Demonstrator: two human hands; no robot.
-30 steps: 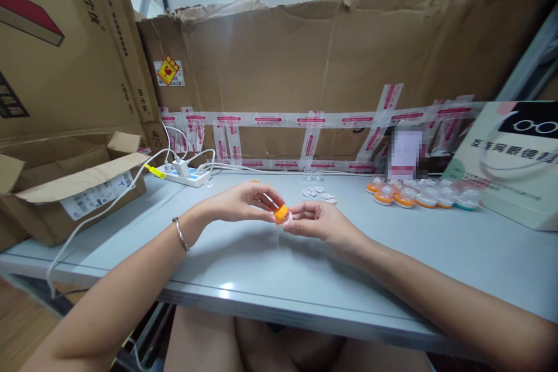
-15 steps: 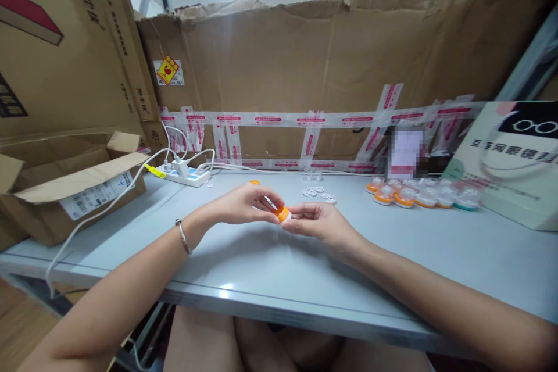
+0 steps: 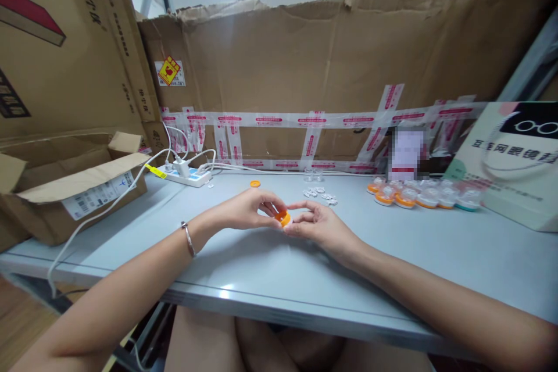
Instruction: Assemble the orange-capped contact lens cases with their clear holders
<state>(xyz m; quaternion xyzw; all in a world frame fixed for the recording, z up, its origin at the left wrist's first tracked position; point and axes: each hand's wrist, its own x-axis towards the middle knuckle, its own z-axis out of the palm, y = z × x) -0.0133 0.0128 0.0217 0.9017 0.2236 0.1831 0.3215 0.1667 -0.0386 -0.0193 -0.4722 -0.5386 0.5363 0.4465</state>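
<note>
Between both hands, just above the table, is a small round orange plastic part with white on its right side. My left hand pinches its left side between thumb and fingers. My right hand has its thumb and fingers closed on the white right side, with the index finger raised at the top. The fingers cover much of the part. Behind my left hand an orange ring lies flat. Several small white toothed pieces lie past my right hand, near clear plastic domes.
At the right stand several orange-based pieces with clear tops, one with a teal base, beside a pale green bag. A power strip with white cables and an open carton are at the left. Large cardboard walls the back.
The orange part has turned in my fingers, showing more of its open side. My right index finger has lifted. My left hand shifted slightly right and down, uncovering the orange ring.
</note>
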